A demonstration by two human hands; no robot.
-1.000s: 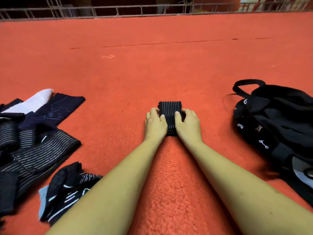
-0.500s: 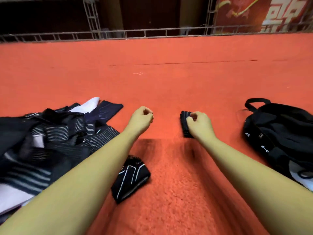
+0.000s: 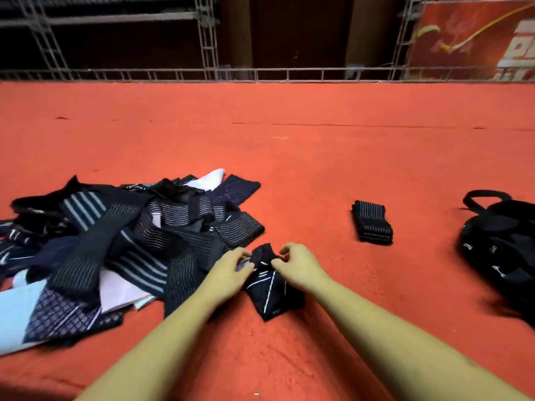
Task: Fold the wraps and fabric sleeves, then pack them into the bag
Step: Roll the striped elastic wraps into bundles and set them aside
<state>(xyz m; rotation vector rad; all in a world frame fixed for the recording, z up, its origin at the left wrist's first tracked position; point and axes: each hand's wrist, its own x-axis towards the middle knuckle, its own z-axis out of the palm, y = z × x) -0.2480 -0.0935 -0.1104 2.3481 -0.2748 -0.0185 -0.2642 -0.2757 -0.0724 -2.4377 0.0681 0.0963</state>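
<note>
Two bare hands are working at one dark fabric sleeve (image 3: 272, 293) lined with thin white stripes, which is lying on the red carpet (image 3: 289, 169) just in front of the person. The left hand (image 3: 231, 270) is pinching the sleeve's far left corner with curled fingers, and the right hand (image 3: 298, 267) is pinching the far right corner in the same way (both thumbs are partly hidden by the cloth). A loose pile of striped wraps and sleeves (image 3: 130, 241) is spreading across the carpet to the left, its near edge just beside the left hand. One folded striped wrap (image 3: 373, 222) is sitting alone to the right, between the hands and the black bag (image 3: 498, 250), apart from both. A metal truss rail (image 3: 202, 73) is running along the carpet's far edge, with a red banner (image 3: 474, 39) behind it.
</note>
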